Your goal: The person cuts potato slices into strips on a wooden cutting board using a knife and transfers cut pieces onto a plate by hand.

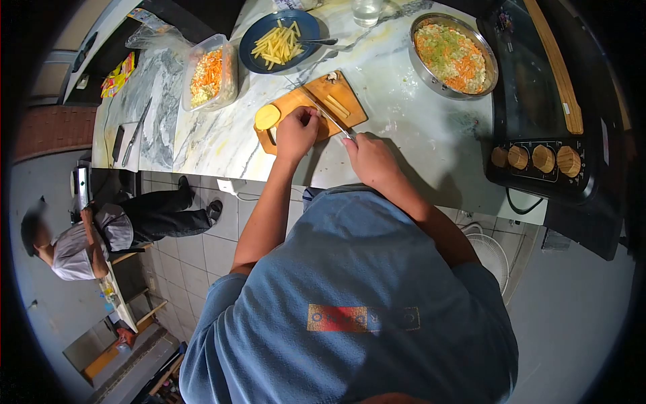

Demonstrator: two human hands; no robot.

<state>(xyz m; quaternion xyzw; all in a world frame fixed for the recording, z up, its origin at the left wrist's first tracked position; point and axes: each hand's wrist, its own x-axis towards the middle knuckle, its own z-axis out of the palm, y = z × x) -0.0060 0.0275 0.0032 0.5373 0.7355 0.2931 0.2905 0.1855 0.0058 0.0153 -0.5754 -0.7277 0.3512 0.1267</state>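
Note:
A wooden cutting board (351, 102) lies on the marble counter in front of me. My right hand (374, 160) is closed round the handle of a knife (330, 116), whose blade slants across the board. Beside the blade, my left hand (297, 135) has its fingers bent and pressed together over the board; what they hold, if anything, is hidden. A cut piece of peeled potato (268, 116) rests at the board's left end. Pale potato sticks (336, 106) lie right of the blade. A small dark-and-white scrap (332, 77) sits near the board's far corner.
Behind the board stands a blue plate (247, 48) of potato sticks with a utensil. A plastic tub (233, 84) and a steel bowl (494, 74) hold shredded vegetables. A glass (367, 12) is at the back, an oven (531, 135) at right. Another person (101, 236) is at left.

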